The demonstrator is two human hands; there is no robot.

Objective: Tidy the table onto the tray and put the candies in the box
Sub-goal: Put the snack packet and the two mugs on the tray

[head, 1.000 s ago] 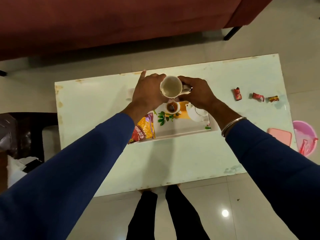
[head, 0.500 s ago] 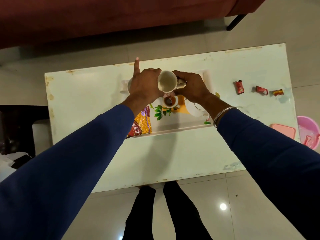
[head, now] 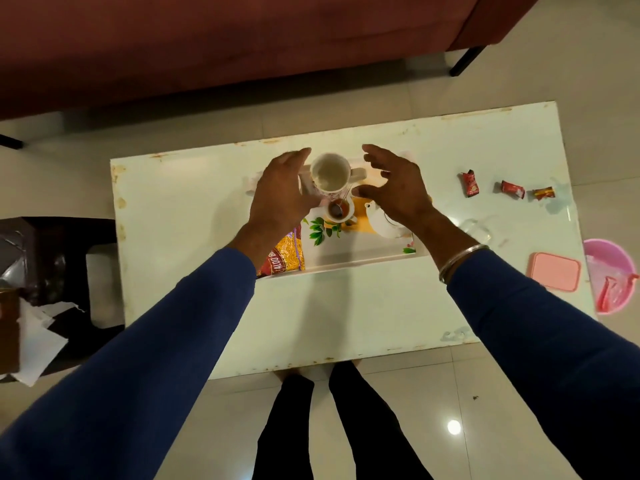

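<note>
Left hand (head: 280, 195): I'm seeing it cupping beside the mug (head: 329, 174), fingers spread, gripping nothing.
Right hand (head: 394, 183): I'm seeing it hovering spread, empty.

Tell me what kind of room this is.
Probably a home living room: a dark red upholstered sofa faces a low white coffee table on a glossy tiled floor.

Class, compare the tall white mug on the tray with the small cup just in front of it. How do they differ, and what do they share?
The tall white mug is larger and looks empty; the small white cup is lower and holds dark liquid. A spoon rests in the small cup, none in the mug. The mug stands nearer the sofa, the cup nearer the person. Both are white, upright, and on the floral tray.
</note>
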